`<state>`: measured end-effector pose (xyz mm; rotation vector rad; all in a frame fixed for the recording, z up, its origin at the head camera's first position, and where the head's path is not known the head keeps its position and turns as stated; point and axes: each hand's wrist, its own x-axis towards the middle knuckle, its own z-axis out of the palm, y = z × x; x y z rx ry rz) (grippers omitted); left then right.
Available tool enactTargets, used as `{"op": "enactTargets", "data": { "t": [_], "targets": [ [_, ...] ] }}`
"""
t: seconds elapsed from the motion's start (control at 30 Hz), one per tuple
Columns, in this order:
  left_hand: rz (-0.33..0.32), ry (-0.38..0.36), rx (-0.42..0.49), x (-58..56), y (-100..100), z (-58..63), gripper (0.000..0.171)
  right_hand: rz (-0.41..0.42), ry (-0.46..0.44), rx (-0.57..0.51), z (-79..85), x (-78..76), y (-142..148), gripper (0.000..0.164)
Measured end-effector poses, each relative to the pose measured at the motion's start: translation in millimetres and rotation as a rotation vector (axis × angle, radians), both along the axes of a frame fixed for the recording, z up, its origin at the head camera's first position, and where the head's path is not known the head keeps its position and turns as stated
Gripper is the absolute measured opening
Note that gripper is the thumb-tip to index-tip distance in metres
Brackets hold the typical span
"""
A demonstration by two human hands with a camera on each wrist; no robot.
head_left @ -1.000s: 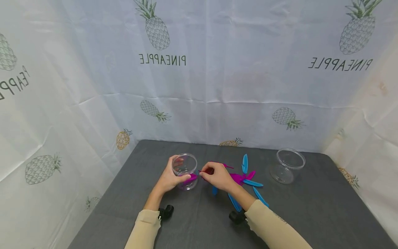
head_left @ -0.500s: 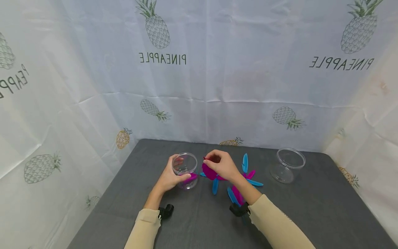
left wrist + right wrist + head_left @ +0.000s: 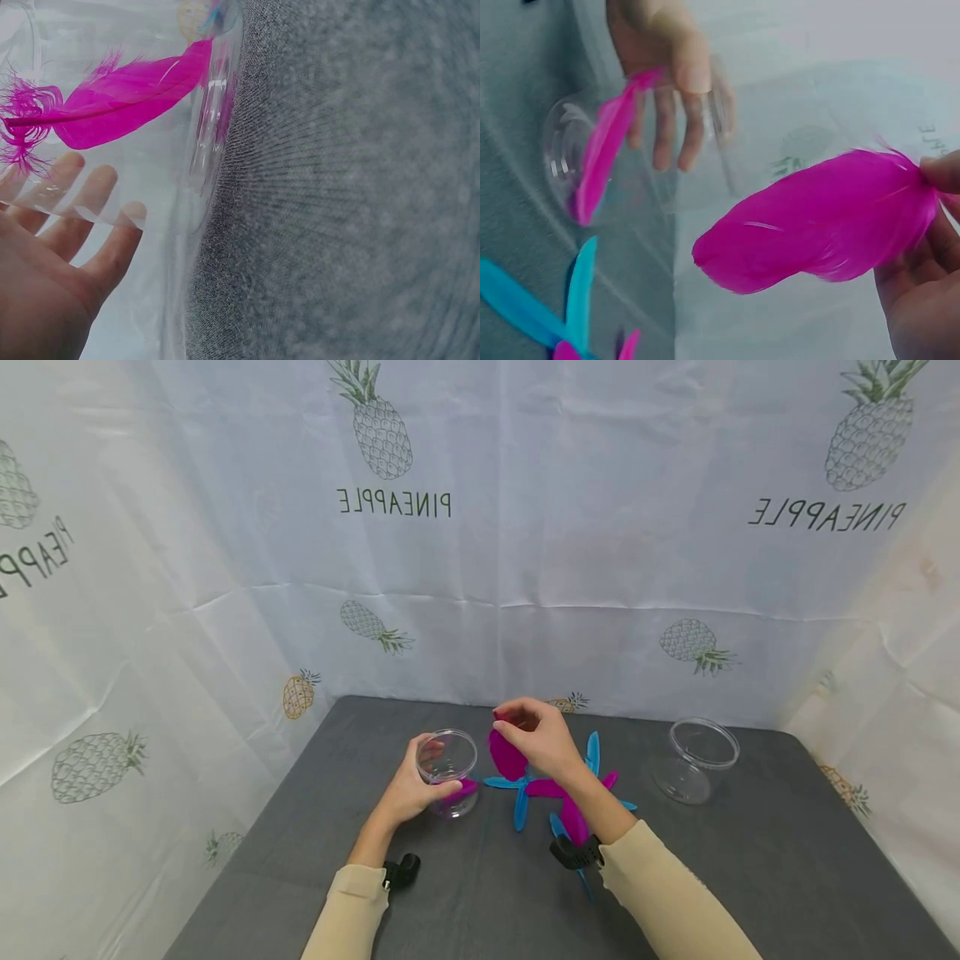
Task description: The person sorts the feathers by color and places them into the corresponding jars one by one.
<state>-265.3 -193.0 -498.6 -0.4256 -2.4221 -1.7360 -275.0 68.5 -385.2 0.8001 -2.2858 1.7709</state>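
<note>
In the head view, my left hand (image 3: 406, 791) grips a clear plastic jar (image 3: 467, 765) around its side, thumb at the front. Inside that jar a magenta feather (image 3: 135, 97) leans at a slant, seen large through the wall in the left wrist view. My right hand (image 3: 542, 740) pinches a second magenta feather (image 3: 817, 225) by one end. Its broad end hangs down, raised to the right of the jar and above the table. Beneath and beside my right forearm lie several loose feathers, including a blue feather (image 3: 520, 808) and a magenta feather (image 3: 573, 820).
Another clear jar (image 3: 696, 768) stands upright at the right of the dark grey table (image 3: 795, 860). White curtains (image 3: 495, 552) with pineapple prints hang behind the table and on both sides.
My right hand has lifted from low beside the jar, up and away from me, bringing the magenta feather off the pile. My left hand and the jar have stayed in place.
</note>
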Motion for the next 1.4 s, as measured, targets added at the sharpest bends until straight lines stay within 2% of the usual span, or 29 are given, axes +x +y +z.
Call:
{"op": "enactTargets", "data": {
  "t": [0.3,0.47,0.57,0.73,0.8,0.97,1.2,1.4],
  "targets": [
    [-0.012,-0.017,0.001,0.8,0.8,-0.1,0.095,-0.002,0.04,-0.047,18.6,1.8,-13.7,0.02],
    [-0.018,-0.019,-0.004,2.1,-0.2,0.4,0.095,0.029,0.097,-0.158,37.4,17.9,-23.0,0.017],
    [-0.02,-0.02,-0.011,2.3,-0.8,0.5,0.095,0.033,0.115,-0.201,41.7,24.7,-28.6,0.016],
    [-0.018,-0.021,-0.013,2.0,-1.0,-0.3,0.096,0.036,0.106,-0.225,14.0,8.4,-39.4,0.016],
    [-0.024,-0.038,-0.009,7.2,1.1,8.9,0.096,0.033,0.102,-0.22,0.2,0.4,-44.5,0.016],
    [-0.044,-0.076,-0.001,22.2,5.6,34.3,0.095,0.034,0.13,-0.171,-18.7,-2.7,-56.3,0.016],
    [-0.05,-0.073,0.004,23.4,6.3,37.3,0.092,0.022,0.184,-0.027,-33.8,-3.6,-67.4,0.012],
    [-0.067,-0.071,0.006,22.5,4.4,37.4,0.095,0.057,0.274,0.156,-41.2,-5.8,-72.4,0.013]
  ]
}}
